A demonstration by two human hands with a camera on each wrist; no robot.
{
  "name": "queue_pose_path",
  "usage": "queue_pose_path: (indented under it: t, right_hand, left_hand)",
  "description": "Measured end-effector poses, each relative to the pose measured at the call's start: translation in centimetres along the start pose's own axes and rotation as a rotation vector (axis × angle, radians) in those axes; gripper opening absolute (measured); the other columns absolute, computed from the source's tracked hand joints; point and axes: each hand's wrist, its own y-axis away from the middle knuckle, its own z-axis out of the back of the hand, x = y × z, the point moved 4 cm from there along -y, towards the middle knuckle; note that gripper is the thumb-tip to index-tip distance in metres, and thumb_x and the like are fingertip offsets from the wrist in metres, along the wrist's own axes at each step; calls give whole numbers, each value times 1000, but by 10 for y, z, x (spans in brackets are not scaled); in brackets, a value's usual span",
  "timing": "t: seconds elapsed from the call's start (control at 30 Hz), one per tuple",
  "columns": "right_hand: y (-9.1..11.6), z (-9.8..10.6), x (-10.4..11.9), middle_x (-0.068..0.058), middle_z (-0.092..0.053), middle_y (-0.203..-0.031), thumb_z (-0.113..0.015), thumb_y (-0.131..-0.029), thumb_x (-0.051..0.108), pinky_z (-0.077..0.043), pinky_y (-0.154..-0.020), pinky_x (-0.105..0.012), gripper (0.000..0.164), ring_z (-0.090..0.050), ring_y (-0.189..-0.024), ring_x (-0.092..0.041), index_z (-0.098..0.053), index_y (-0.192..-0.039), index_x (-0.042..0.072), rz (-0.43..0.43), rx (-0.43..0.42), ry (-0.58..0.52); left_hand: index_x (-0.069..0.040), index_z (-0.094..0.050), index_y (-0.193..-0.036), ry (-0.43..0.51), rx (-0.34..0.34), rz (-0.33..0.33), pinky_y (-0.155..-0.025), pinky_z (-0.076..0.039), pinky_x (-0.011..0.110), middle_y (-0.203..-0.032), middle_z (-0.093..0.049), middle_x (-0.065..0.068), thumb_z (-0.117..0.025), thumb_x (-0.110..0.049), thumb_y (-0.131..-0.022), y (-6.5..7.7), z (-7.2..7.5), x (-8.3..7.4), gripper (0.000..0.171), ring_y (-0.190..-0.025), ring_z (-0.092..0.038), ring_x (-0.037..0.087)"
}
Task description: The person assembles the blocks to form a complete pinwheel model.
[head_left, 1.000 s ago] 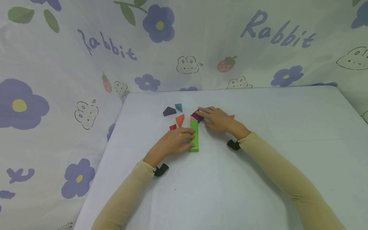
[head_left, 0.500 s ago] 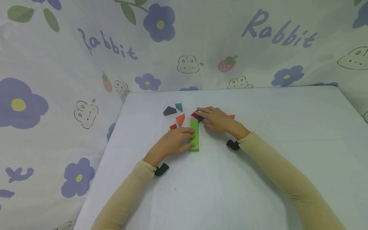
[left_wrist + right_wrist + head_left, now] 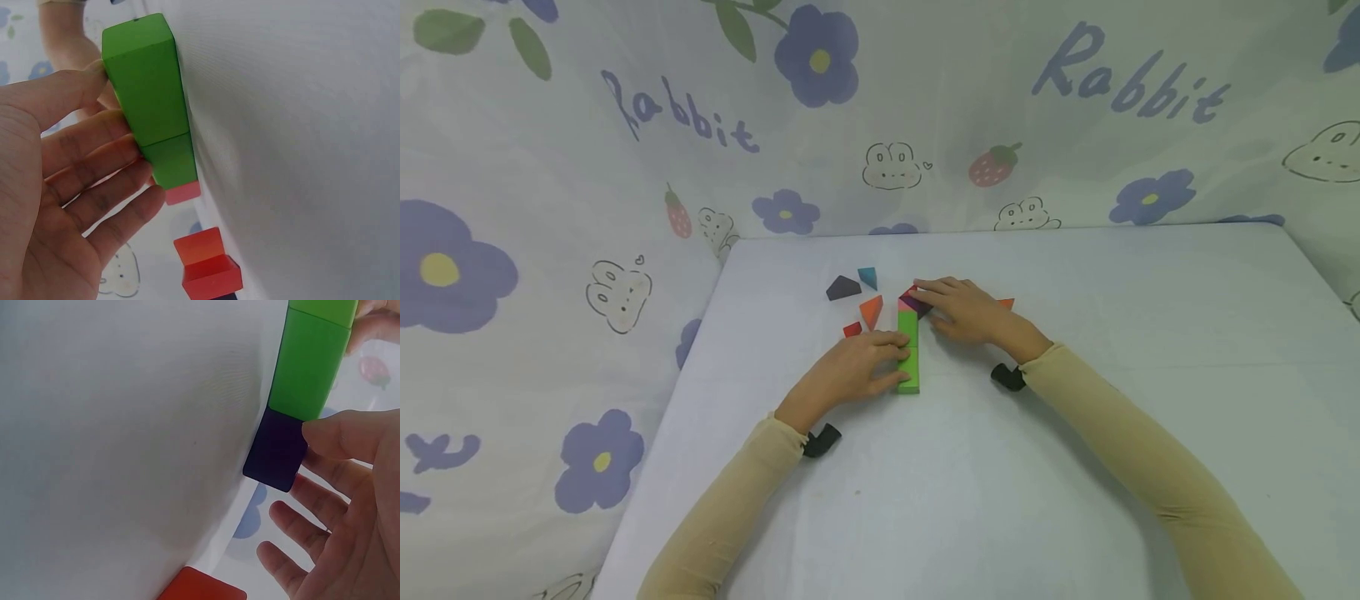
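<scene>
Two green blocks stand end to end in a line, the nearer green block (image 3: 912,382) and the farther green block (image 3: 910,322). My left hand (image 3: 850,367) touches their left side and top edge with extended fingertips, the thumb apart from the fingers. Beyond the green pair lie a pink piece (image 3: 906,306), a dark purple block (image 3: 275,450) and a red piece (image 3: 910,292). My right hand (image 3: 966,312) pinches the purple block, thumb on its near side and index finger behind it. Its other fingers spread loosely; the index partly hides the red piece.
Left of the line lie an orange triangular piece (image 3: 872,311), a small red piece (image 3: 852,330), a dark grey five-sided piece (image 3: 844,288) and a teal piece (image 3: 868,277). Another orange piece (image 3: 1007,303) shows behind the right wrist. A patterned curtain (image 3: 940,108) hangs behind the white table (image 3: 925,500).
Both hands and the blocks keep nearly the same places. Only the head view has shifted slightly.
</scene>
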Motion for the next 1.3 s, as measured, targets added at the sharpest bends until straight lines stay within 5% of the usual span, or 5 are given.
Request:
queue_pose_path:
  t: [1.0, 1.3]
  right_hand:
    - [4, 4, 4, -6, -32, -159, -57, -98, 21, -30, -117, -54, 55, -32, -145, -30, -40, -151, 18, -2, -6, -38]
    - [24, 13, -8, -6, -30, -160, -58, -97, 19, -30, -115, -58, 56, -32, -144, -31, -41, -150, 18, 14, -72, -46]
  left_hand:
    - [-9, -72, -118, -2, 4, 1, -104, -49, 33, -130, -65, 5, -71, -34, -90, -1, 0, 0, 37, -122, -61, 19]
    - [-10, -71, -119, -2, 5, 5, -103, -50, 33, -130, -65, 4, -71, -34, -90, 0, -1, 1, 38, -122, -61, 20]
